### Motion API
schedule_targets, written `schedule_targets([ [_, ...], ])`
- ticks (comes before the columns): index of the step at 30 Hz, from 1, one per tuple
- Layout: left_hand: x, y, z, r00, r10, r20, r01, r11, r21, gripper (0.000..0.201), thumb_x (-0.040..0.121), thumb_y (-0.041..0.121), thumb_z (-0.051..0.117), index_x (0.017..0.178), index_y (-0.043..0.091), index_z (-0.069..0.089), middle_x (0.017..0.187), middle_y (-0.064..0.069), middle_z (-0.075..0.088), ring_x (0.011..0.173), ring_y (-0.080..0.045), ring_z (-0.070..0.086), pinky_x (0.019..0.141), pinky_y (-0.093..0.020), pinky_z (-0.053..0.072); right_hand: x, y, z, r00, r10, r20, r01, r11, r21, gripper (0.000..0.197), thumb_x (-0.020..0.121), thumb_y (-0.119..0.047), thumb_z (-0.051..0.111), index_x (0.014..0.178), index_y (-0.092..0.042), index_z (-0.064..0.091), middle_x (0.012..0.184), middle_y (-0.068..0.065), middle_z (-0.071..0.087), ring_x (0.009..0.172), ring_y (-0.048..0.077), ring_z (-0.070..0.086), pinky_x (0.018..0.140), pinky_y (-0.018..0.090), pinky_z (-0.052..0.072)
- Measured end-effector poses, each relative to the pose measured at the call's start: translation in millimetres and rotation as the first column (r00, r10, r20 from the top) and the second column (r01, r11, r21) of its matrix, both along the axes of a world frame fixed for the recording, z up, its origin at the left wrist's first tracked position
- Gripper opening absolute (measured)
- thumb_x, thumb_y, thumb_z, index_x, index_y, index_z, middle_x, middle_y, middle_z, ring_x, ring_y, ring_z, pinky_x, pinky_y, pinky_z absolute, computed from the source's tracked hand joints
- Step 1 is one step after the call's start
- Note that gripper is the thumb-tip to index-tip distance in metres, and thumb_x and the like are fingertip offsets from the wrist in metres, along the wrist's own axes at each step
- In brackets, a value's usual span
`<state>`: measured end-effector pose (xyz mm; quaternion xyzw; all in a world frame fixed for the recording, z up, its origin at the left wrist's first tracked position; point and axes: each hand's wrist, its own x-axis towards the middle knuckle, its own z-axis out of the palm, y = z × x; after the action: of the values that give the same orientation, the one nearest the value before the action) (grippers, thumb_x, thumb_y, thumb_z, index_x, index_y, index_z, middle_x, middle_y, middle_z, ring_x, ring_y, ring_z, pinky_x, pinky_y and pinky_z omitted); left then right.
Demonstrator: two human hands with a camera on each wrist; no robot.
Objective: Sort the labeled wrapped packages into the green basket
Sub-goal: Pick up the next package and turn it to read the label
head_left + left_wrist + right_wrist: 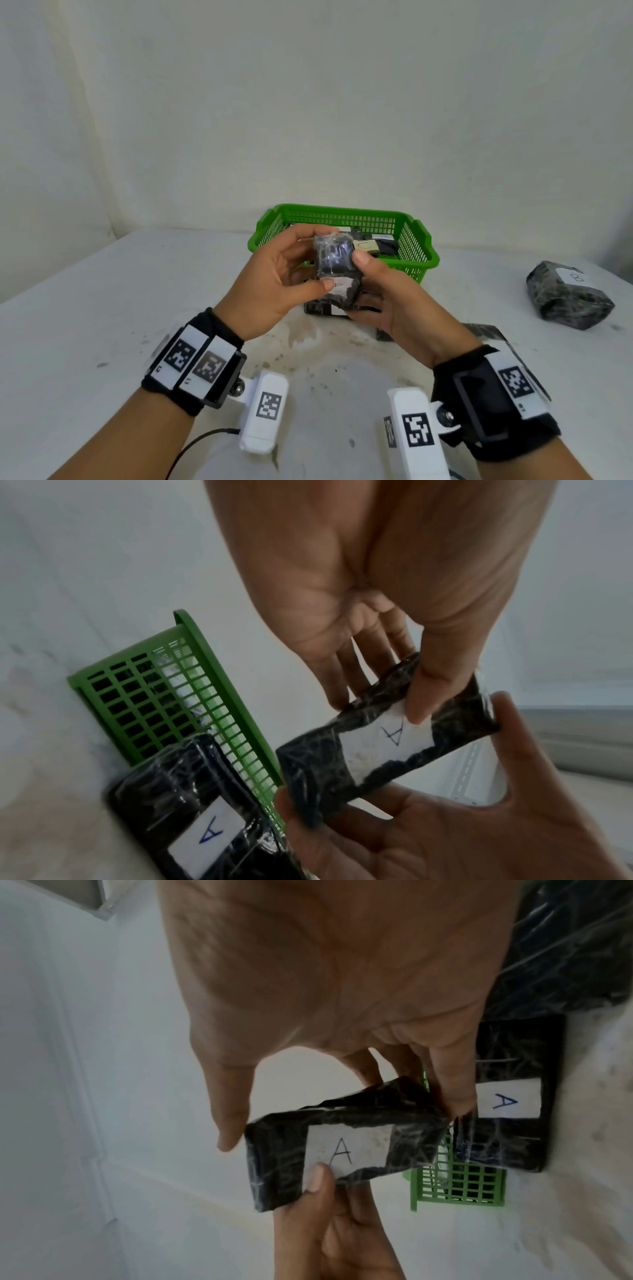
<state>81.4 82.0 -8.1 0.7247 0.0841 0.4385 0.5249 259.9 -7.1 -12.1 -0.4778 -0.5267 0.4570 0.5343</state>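
Basket [424,255] of green plastic lattice is seen standing on the white table [102,308], with several wrapped packages already inside it. Well apart to the right, a bulky bundle marked B [567,299] is left lying on the table, and just in front of the basket a flat black package labelled A [205,829] rests against its near wall. Smallest of the lot, the black film-wrapped package [337,265] with a white A label is held up in the air between both hands, near the basket's front edge and not yet over its opening. It is pinched by the left hand [270,291], thumb on the label and fingers behind, while the right hand [387,301] grips the opposite end between thumb and curled fingers. The package is judged to be light, since a fingertip pinch carries it, and fairly firm, as its block shape is kept under that pinch. Its glossy, crinkled wrap is likely slippery, so hold is best taken across the short ends or on the paper label, where more friction should be offered than on bare film.
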Motion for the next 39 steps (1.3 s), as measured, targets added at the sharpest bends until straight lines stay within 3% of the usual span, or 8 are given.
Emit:
schedule_targets([
  [5,-2,-2,3,0.998,0.015,-0.055,-0.011,0.997,0.076,0.057,0.079,-0.013,0.071,0.129,0.005,0.051,0.13,-0.01,0.063,0.122,-0.026,0.061,0.098,-0.036,0.051,3,6,-4,1.0,-0.031,0.001,0.031,0.999,0.008,0.071,0.068,-0.059,0.079,0.122,-0.014,0.075,0.122,0.005,0.077,0.114,0.018,0.071,0.112,0.04,0.05],
  [11,-6,-2,1,0.971,-0.023,-0.237,0.003,0.996,-0.087,0.085,0.072,0.063,0.073,0.141,0.021,0.048,0.137,0.0,0.059,0.131,-0.017,0.053,0.109,-0.041,0.043,8,14,-8,0.989,-0.15,0.021,0.147,0.986,0.081,0.096,0.054,-0.058,0.09,0.137,-0.016,0.062,0.126,0.0,0.075,0.119,0.014,0.07,0.113,0.045,0.05],
  [14,-2,-2,1,0.967,-0.089,-0.241,0.035,0.975,-0.221,0.063,0.077,0.047,0.068,0.131,0.016,0.058,0.129,-0.005,0.065,0.122,-0.022,0.061,0.109,-0.048,0.043,9,15,-10,0.988,-0.146,0.052,0.141,0.986,0.094,0.112,0.046,-0.069,0.095,0.14,-0.021,0.06,0.131,-0.002,0.073,0.125,0.016,0.067,0.114,0.046,0.047],
  [18,-1,3,0,0.977,-0.068,-0.203,0.011,0.963,-0.268,0.069,0.071,0.036,0.071,0.132,0.007,0.056,0.128,-0.016,0.064,0.119,-0.031,0.063,0.107,-0.054,0.044,6,14,-10,0.994,-0.108,0.009,0.108,0.992,0.073,0.105,0.048,-0.067,0.095,0.137,-0.022,0.06,0.128,-0.004,0.074,0.122,0.015,0.069,0.112,0.042,0.049],
  [21,-3,3,-2,0.972,-0.085,-0.219,0.032,0.971,-0.236,0.068,0.074,0.038,0.073,0.133,0.008,0.057,0.13,-0.016,0.063,0.122,-0.032,0.06,0.107,-0.054,0.043,3,17,-11,0.992,-0.124,0.019,0.123,0.99,0.063,0.116,0.047,-0.073,0.094,0.141,-0.016,0.059,0.131,0.001,0.072,0.124,0.019,0.068,0.113,0.047,0.048],
  [25,-4,0,-1,0.969,-0.132,-0.21,0.076,0.963,-0.257,0.075,0.076,0.046,0.077,0.136,0.005,0.054,0.133,-0.016,0.061,0.126,-0.031,0.058,0.108,-0.047,0.044,5,15,-9,0.989,-0.146,-0.009,0.146,0.984,0.105,0.101,0.051,-0.062,0.094,0.133,-0.011,0.065,0.123,0.006,0.076,0.116,0.022,0.072,0.111,0.048,0.051],
  [29,-2,3,-2,0.977,-0.059,-0.203,0.007,0.969,-0.248,0.069,0.073,0.036,0.072,0.133,0.005,0.056,0.128,-0.018,0.063,0.121,-0.034,0.06,0.108,-0.056,0.041,4,14,-10,0.992,-0.124,0.031,0.12,0.988,0.101,0.105,0.047,-0.071,0.093,0.133,-0.016,0.066,0.126,0.004,0.075,0.12,0.023,0.07,0.112,0.051,0.049],
  [39,-4,1,2,0.982,-0.096,-0.159,0.041,0.947,-0.319,0.063,0.078,0.041,0.062,0.128,0.003,0.059,0.125,-0.019,0.066,0.12,-0.034,0.062,0.104,-0.045,0.048,3,15,-12,0.989,-0.131,0.062,0.123,0.986,0.116,0.09,0.051,-0.067,0.091,0.126,-0.022,0.068,0.121,0.002,0.077,0.116,0.021,0.072,0.109,0.047,0.053],
])
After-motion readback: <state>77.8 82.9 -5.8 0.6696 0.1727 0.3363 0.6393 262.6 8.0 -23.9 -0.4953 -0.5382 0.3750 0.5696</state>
